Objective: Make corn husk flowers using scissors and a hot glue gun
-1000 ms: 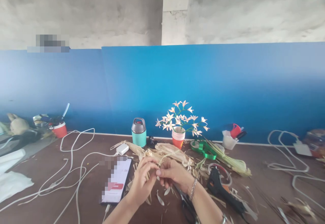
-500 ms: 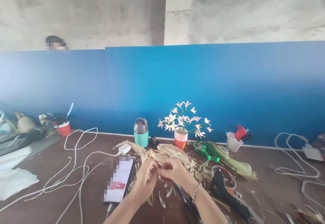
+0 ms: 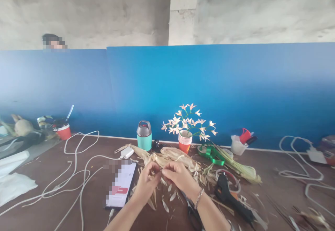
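Observation:
My left hand (image 3: 149, 181) and my right hand (image 3: 178, 175) meet fingertip to fingertip over the table. Both are closed in a pinch, and whatever lies between the fingers is too small to name. Just behind them spreads a pile of dry corn husks (image 3: 179, 154). Below the fingers lie several loose petal-shaped husk pieces (image 3: 165, 204). Black scissors (image 3: 194, 215) rest partly under my right forearm. Farther back, pale flowers on green stems (image 3: 188, 122) stand in stacked paper cups (image 3: 185, 143).
A phone (image 3: 121, 185) and white cables (image 3: 83, 175) lie at left, near a teal flask (image 3: 144, 141). At right are a black glue gun (image 3: 231, 201), green ribbon (image 3: 213, 154), a bundle of pale stalks (image 3: 240, 170) and a white cup (image 3: 237, 146). A blue partition (image 3: 209, 84) closes the back; a person's head shows above it.
The view has shifted slightly, so most things sit a little farther left. My hands stay pinched together in nearly the same place, with the fingers slightly changed.

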`<state>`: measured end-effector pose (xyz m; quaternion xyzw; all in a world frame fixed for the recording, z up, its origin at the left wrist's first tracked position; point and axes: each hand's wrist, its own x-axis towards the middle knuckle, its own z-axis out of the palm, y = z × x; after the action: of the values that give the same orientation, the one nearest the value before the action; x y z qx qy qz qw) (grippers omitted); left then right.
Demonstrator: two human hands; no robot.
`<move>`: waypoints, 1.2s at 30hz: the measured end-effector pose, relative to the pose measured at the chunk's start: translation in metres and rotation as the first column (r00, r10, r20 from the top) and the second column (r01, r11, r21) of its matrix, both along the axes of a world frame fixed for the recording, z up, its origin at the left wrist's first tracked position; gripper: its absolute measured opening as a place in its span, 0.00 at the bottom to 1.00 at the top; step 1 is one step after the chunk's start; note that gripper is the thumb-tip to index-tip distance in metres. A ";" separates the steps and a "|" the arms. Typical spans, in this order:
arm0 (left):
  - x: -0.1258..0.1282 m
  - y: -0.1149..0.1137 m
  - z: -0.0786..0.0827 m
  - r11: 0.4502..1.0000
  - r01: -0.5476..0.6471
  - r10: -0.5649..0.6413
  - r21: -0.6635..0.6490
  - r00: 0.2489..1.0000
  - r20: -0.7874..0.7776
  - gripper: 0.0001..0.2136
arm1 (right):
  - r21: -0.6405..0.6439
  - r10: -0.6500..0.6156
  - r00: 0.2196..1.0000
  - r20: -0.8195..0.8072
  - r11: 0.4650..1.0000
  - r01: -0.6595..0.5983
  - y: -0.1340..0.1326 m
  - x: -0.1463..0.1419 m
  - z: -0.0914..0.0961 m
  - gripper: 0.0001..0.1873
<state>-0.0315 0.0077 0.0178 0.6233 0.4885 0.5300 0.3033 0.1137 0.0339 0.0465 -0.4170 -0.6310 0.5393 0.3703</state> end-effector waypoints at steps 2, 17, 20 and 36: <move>0.000 0.000 -0.001 0.997 -0.037 0.040 0.061 0.998 -0.046 0.04 | -0.091 -0.009 0.999 -0.052 0.996 0.004 0.002 -0.001 -0.004 0.07; 0.001 0.002 -0.007 0.957 0.169 -0.055 -0.235 0.904 0.424 0.11 | 0.372 0.002 0.986 0.166 0.926 -0.064 0.005 0.005 -0.007 0.15; 0.003 0.001 -0.010 0.904 0.148 0.113 -0.400 0.821 0.559 0.15 | 0.458 0.048 0.974 0.219 0.877 -0.146 0.003 0.008 -0.002 0.17; 0.001 0.002 -0.008 0.877 0.274 0.063 -0.396 0.749 0.659 0.15 | 0.492 -0.044 0.923 0.382 0.855 -0.163 0.007 0.023 0.012 0.16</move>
<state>-0.0305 0.0093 0.0094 0.3334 0.4272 0.5610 0.6258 0.1368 0.0408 0.0583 -0.3787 -0.8243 0.2711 0.3219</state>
